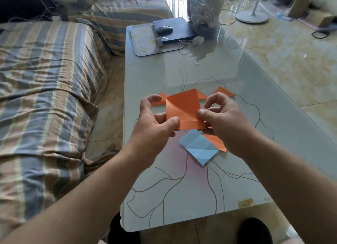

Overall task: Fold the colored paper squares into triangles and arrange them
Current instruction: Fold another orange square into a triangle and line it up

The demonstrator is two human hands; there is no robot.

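Both hands are on the orange paper square (183,112), lifted clear above the glass surface (200,70). Left hand (155,120) pinches the sheet's lower left corner, thumb on top and fingers behind; right hand (221,116) pinches its right edge between thumb and forefinger, the other fingers loosely curled.

Relative to that held square, a blue paper square (198,147) lies flat on the surface just below and nearer the person, already creased (diagonals and a midline show). Another orange sheet (217,143) peeks out beside the blue one, partly under the right hand. Behind the held square, two orange folded triangles (225,92) rest on the surface, one to each far side; the left one is mostly hidden.

Judging by the look of it, the sheet is thin, very light and limp, holding shape only along its creases. It would crumple or tear under a hard grip and may slide on glass. Best taken at opposite corners with fingertip pinches, then laid down and pressed along the diagonal.
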